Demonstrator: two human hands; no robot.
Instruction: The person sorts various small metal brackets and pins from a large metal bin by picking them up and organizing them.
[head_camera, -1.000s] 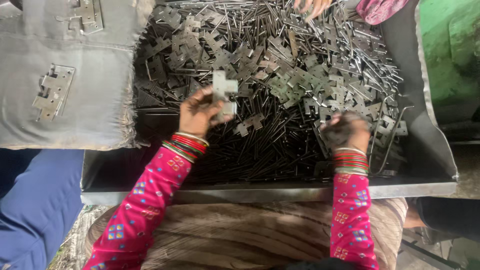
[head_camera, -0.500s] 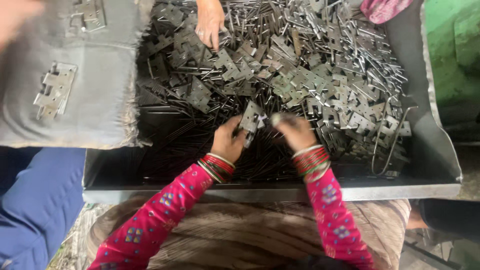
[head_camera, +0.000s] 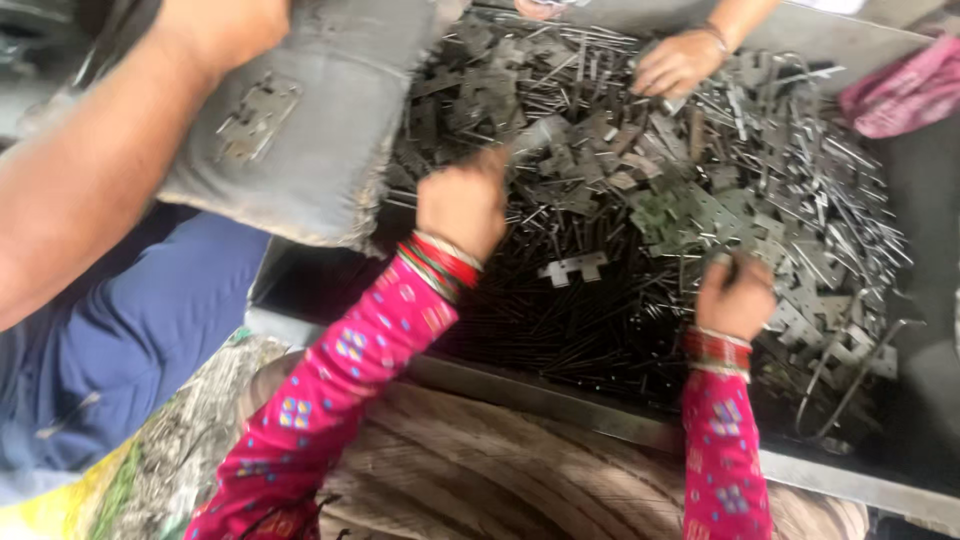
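Metal plates (head_camera: 690, 215) and pins (head_camera: 560, 320) heaped in the tray (head_camera: 600, 415), cloth sack (head_camera: 310, 130) at its left edge.

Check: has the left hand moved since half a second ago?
Yes. The left hand has gone up and away from the right hand, deeper into the pile of metal plates, farther from the tray's near rim.

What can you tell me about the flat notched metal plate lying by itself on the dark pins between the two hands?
The notched metal plate is a small flat piece of pale grey sheet metal with square cut-outs along its edges, somewhat like a hinge leaf. It lies flat on the bed of thin dark pins, apart from the main heap. Neither the left hand nor the right hand touches it.
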